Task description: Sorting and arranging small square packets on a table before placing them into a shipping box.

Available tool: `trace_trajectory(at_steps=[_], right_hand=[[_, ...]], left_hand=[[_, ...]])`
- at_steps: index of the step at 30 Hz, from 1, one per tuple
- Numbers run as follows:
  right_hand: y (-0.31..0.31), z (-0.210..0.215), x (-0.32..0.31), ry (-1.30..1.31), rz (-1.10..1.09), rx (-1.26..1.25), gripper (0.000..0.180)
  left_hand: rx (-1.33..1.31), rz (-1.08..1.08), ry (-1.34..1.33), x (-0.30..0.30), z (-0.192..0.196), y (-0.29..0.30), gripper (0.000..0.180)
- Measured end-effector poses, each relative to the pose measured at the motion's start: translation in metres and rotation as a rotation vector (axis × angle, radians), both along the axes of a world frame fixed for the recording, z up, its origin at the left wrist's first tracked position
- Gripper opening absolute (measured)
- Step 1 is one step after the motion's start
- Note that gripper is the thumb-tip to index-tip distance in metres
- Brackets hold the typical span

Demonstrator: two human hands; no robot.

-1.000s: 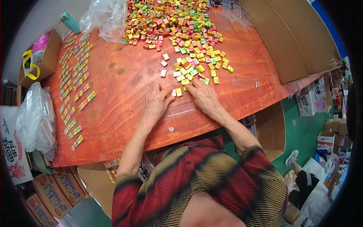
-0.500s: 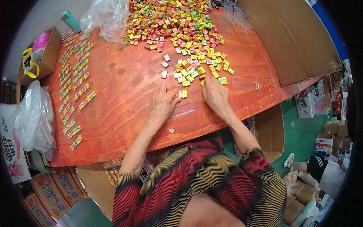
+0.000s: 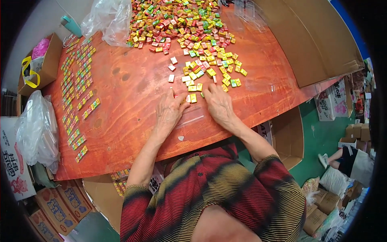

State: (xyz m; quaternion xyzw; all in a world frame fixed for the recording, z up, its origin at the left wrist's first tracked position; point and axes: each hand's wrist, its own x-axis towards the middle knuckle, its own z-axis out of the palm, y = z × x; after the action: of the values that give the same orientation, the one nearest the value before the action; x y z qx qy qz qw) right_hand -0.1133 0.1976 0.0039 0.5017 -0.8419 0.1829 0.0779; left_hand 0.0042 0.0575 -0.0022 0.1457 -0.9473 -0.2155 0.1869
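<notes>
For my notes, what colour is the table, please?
The table is reddish-orange with darker knots, shown in the head view.

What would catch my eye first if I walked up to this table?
Probably the big heap of little red, yellow and green boxes on the far part of the reddish table. Next, the person's left hand and right hand, close together toward its near edge. Then the orderly rows of similar boxes along its left side.

Bold dark characters stand on the white carton (image 3: 15, 163) at far left — blue lettering marks the brown cartons (image 3: 56, 207) below it — and dark print the white-and-pink box (image 3: 332, 101) at right.
</notes>
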Motion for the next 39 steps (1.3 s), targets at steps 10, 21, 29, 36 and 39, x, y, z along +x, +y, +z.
trace_trajectory(at_steps=[10,21,29,36,39], right_hand=[[-0.002,-0.001,0.008,-0.188,0.016,-0.039,0.014],[0.020,0.003,-0.016,-0.084,-0.096,0.061,0.023],[0.012,0.003,-0.011,-0.175,-0.101,0.079,0.023],[0.025,0.016,-0.027,-0.173,-0.246,-0.105,0.020],[0.014,0.016,-0.043,-0.133,-0.286,-0.133,0.020]], left_hand=[[0.005,0.015,-0.036,-0.001,0.002,0.001,0.033],[0.002,-0.014,-0.014,0.000,0.001,-0.001,0.033],[0.023,-0.037,-0.006,-0.003,0.002,-0.001,0.032],[0.009,-0.026,-0.014,0.001,0.003,-0.003,0.032],[-0.004,-0.030,0.013,-0.001,0.002,-0.002,0.033]])
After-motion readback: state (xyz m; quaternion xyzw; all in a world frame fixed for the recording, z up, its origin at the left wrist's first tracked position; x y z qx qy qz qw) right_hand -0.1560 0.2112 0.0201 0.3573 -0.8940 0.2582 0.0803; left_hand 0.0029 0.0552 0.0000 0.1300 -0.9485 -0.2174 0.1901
